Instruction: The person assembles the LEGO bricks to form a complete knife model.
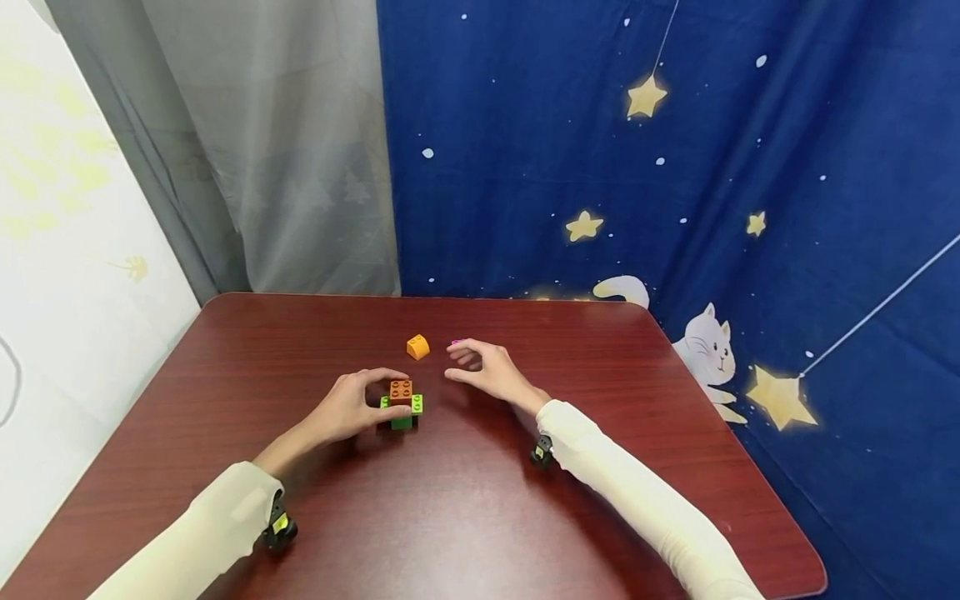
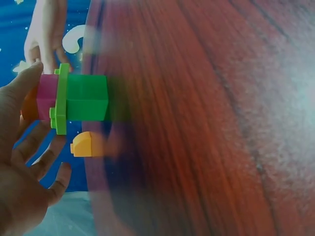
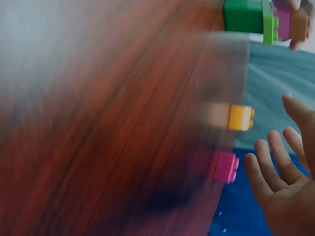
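Observation:
In the head view my left hand [image 1: 347, 407] holds a stack of toy building bricks between thumb and fingers near its top. The stack has a green brick [image 2: 87, 97] at the bottom, then a wider lime plate [image 2: 61, 101], a magenta brick [image 2: 47, 93] and an orange brick [image 1: 401, 389] on top. To the right, my right hand [image 1: 489, 371] hovers with its fingers parted and loosely bent, holding nothing. Nearest to it is a pink brick [image 3: 225, 167], mostly hidden behind its fingers in the head view. A yellow-orange brick with a curved side [image 1: 417, 347] lies between the hands, farther back.
Everything stands on a dark red-brown table [image 1: 480, 517] with rounded corners. Behind it hang a grey curtain [image 1: 300, 167] and a blue curtain [image 1: 525, 125] with stars. A white patterned surface [image 1: 75, 208] borders the left side.

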Motion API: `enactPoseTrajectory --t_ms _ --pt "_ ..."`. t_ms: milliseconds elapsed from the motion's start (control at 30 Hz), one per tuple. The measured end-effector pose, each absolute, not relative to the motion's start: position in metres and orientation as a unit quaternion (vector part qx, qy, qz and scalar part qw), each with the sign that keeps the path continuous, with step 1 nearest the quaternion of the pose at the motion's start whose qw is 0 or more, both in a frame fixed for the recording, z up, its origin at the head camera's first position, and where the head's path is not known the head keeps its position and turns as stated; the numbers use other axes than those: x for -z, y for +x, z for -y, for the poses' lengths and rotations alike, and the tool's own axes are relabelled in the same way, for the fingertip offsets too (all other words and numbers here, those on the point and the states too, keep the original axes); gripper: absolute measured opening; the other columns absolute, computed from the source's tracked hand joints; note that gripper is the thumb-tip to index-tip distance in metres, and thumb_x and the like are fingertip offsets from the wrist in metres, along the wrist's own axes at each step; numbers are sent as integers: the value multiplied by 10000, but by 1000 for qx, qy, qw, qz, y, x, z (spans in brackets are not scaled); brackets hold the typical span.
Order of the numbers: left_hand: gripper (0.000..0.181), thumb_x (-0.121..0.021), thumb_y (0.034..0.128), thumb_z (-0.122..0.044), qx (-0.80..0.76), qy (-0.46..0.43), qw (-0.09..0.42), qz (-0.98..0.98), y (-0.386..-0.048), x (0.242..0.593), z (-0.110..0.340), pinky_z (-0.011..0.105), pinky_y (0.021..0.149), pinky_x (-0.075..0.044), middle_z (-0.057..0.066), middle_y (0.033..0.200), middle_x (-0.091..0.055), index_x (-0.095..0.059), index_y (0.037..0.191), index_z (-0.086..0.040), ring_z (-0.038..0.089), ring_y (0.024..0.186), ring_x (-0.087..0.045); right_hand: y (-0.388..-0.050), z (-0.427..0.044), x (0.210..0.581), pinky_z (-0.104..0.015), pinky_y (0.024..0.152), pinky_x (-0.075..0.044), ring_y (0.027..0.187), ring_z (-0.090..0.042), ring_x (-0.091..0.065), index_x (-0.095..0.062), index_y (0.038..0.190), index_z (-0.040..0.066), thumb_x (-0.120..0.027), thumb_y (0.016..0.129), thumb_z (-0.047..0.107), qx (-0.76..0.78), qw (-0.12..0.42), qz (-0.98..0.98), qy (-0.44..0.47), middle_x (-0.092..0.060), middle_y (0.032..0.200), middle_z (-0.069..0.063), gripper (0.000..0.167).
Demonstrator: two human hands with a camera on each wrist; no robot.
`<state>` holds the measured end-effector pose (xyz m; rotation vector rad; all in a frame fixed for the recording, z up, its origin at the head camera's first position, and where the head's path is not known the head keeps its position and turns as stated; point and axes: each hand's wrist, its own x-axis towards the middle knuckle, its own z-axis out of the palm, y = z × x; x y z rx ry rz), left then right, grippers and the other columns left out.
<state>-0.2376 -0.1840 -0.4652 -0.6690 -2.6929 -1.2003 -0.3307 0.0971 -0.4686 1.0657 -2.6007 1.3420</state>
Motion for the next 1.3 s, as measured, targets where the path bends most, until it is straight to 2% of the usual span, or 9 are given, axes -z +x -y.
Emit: enactPoseTrajectory --t_ms 100,233,433,500,733,1067,1300 --pt "568 -892 830 -382 402 -227 59 885 -237 463 184 429 779 -568 1 1023 -751 -699 1306 -140 179 872 -709 -339 -104 472 -449 902 -574 1054 -333 -705 -683 1279 16 -841 894 146 -432 25 841 324 -721 1194 -210 436" --pt "534 -892 835 -352 408 -230 65 881 -236 461 184 458 803 -570 -11 1049 -754 -706 1295 -152 195 930 -710 -349 -109 477 -447 881 -580 1038 -338 -702 -682 1274 -11 -860 871 135 -420 39 857 297 -729 1168 -202 464" --pt "390 -895 837 -296 410 -232 72 879 -235 461 185 487 807 -568 -78 986 -742 -746 1184 -199 184 940 -695 -362 -112 484 -397 882 -582 1012 -297 -713 -699 1261 21 -875 853 123 -406 34 875 260 -739 1138 -165 455" --pt "359 -893 841 -291 411 -232 71 879 -236 461 184 468 791 -567 -75 966 -743 -749 1160 -210 205 917 -694 -366 -113 486 -391 895 -578 1013 -288 -715 -702 1261 29 -878 849 119 -408 32 877 250 -739 1139 -151 457" --pt "359 -887 847 -295 437 -216 46 872 -237 463 183 279 680 -514 6 946 -755 -750 1158 -181 228 763 -677 -380 -112 490 -418 958 -549 1063 -317 -710 -693 1273 5 -891 827 101 -411 37 878 244 -735 1179 -156 498" --pt "376 -897 834 -296 446 -208 36 870 -237 463 181 288 696 -528 19 960 -753 -754 1164 -183 220 774 -695 -390 -107 493 -375 978 -533 1104 -264 -704 -706 1303 58 -909 816 148 -376 21 895 240 -741 1211 -111 535" --pt "379 -895 836 -309 449 -196 27 871 -238 463 184 274 691 -529 14 963 -752 -755 1164 -183 206 782 -695 -389 -101 491 -350 908 -551 1015 -208 -722 -739 1256 115 -916 811 165 -361 4 900 246 -763 1087 -77 482"
